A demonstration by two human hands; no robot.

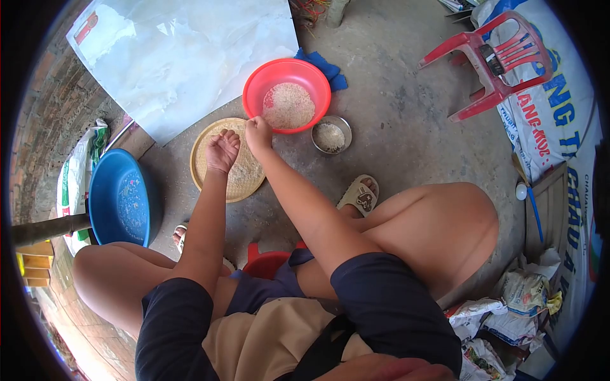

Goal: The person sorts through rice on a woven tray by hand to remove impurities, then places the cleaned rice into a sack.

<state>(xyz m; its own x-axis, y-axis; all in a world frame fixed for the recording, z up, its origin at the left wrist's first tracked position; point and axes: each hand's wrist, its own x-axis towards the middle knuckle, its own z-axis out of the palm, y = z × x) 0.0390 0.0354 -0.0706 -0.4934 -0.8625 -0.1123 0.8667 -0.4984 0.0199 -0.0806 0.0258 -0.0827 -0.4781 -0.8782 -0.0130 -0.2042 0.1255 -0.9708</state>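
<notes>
My left hand (222, 150) is palm up over a round woven tray (198, 141), its fingers loosely curled and apart. Nothing shows in its palm. Pale grain (246, 169) lies spread on the tray. Closed in a fist, my right hand (258, 134) is beside it, between the tray and the near left rim of a red basin (323, 81). Whatever that fist holds is hidden. More pale grain (290, 105) covers part of the basin's bottom. To the right of the basin is a small metal bowl (346, 130) with some grain (330, 137) in it.
A blue tub (97, 197) stands at left. A shiny white sheet (171, 57) lies beyond the tray, with a blue cloth (327, 68) near the basin. A red plastic chair (483, 70) is at upper right. Crumpled bags (518, 298) lie at lower right.
</notes>
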